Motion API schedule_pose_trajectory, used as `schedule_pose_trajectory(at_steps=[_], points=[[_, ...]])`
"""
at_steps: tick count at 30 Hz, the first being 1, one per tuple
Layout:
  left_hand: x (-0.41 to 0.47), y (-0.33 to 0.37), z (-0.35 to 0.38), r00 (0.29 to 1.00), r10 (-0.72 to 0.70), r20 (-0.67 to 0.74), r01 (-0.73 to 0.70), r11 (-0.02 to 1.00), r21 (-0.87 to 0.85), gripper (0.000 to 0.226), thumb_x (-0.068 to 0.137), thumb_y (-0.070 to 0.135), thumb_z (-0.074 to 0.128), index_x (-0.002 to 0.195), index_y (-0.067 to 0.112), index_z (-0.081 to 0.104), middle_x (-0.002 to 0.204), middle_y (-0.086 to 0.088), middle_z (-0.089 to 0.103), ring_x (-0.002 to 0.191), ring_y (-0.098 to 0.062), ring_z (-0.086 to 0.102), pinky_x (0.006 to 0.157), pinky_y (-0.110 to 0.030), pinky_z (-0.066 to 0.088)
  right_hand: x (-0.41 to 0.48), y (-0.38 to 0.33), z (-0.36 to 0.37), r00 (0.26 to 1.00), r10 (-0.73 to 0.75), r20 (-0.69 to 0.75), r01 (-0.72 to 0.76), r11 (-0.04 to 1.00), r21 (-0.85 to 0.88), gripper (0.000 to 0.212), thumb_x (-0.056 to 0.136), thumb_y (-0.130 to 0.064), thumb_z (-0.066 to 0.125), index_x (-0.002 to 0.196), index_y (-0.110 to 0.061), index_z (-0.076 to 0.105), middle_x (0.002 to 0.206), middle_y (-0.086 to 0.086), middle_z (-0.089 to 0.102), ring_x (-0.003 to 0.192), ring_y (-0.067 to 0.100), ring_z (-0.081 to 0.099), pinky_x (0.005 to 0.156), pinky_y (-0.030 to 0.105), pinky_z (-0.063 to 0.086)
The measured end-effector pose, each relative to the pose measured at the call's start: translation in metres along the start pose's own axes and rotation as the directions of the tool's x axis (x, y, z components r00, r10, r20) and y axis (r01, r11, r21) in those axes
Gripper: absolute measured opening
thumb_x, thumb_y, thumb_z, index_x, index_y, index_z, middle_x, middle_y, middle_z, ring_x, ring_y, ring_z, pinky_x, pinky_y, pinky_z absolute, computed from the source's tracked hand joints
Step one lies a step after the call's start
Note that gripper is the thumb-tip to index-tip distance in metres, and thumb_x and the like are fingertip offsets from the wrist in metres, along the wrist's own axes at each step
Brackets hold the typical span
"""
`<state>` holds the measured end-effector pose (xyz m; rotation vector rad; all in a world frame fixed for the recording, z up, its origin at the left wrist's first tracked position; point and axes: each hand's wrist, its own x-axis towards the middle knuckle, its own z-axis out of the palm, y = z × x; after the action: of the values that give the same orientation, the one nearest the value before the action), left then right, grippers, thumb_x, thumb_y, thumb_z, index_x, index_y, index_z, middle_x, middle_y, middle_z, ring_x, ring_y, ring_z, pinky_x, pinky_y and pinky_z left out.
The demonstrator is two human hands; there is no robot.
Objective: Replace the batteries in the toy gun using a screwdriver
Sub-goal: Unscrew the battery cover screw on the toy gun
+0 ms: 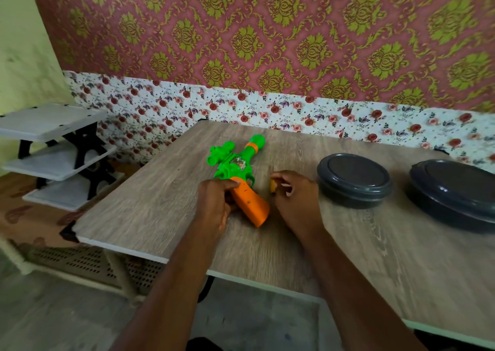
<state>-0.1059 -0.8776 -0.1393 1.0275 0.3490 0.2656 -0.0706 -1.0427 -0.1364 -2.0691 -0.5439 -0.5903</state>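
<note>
Gun: we see a toy gun (235, 160) lying flat on the table (160, 211), near the middle of the top. Its green barrel points away from us toward the wall, and its orange grip (251, 206) points back toward us.
Gun details: a green scope sits on the left side of the body. An orange ring circles the barrel near its rounded tip.
Left hand: our left hand (214, 203) is closed round the gun where the orange grip meets the green body. The fingers curl over the top, and the forearm reaches in from the lower edge.
Right hand: our right hand (294, 198) hovers just beside the grip, on its right. Its fingers are curled, pinching a small yellow piece (272, 186). The piece is too small and blurred for us to tell what it is.
Table: a grey wood-grain top with a pale edge.
Tubs: two round dark grey tubs with lids on stand on the table to the right. The near tub (353, 179) is just beside the right hand. The far tub (455, 190) is farther right.
Shelf: a white rack (53, 147) with black supports stands on the floor to the left of the table.
Wall: red and gold patterned paper (267, 29) above, a floral strip (241, 109) below.
</note>
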Motion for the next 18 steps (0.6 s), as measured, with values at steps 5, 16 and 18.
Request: schedule_pose_trajectory(at_steps=[5, 16, 18], points=[[-0.001, -0.001, -0.002, 0.993, 0.088, 0.075, -0.088, 0.996, 0.005, 0.016, 0.091, -0.005, 0.063, 0.106, -0.006, 0.068, 0.101, -0.028, 0.075, 0.082, -0.037, 0.075, 0.076, -0.052, 0.064, -0.018, -0.012, -0.002, 0.996, 0.088, -0.004, -0.086, 0.985, 0.151, 0.016, 0.089, -0.007, 0.069, 0.096, -0.016, 0.081, 0.088, -0.007, 0.078, 0.081, 0.002, 0.071, 0.081, 0.019, 0.055], [-0.020, -0.009, 0.026, 0.878, 0.472, 0.073, -0.456, 0.784, 0.421, 0.031, 0.074, 0.017, 0.093, 0.101, 0.010, 0.080, 0.090, -0.003, 0.081, 0.080, -0.014, 0.077, 0.068, -0.033, 0.064, -0.034, -0.017, 0.005, 0.861, 0.459, 0.221, -0.509, 0.794, 0.332, 0.024, 0.085, -0.031, 0.060, 0.081, -0.017, 0.080, 0.074, 0.006, 0.077, 0.078, 0.027, 0.075, 0.078, 0.049, 0.062], [-0.022, -0.013, 0.035, 0.844, 0.521, 0.125, -0.488, 0.652, 0.579, 0.037, 0.069, 0.028, 0.095, 0.100, 0.015, 0.081, 0.090, 0.004, 0.080, 0.080, -0.008, 0.077, 0.070, -0.032, 0.064, -0.033, -0.017, 0.005, 0.770, 0.577, 0.272, -0.631, 0.627, 0.457, 0.026, 0.076, -0.028, 0.058, 0.081, -0.011, 0.077, 0.081, 0.014, 0.076, 0.084, 0.037, 0.075, 0.076, 0.056, 0.062]])
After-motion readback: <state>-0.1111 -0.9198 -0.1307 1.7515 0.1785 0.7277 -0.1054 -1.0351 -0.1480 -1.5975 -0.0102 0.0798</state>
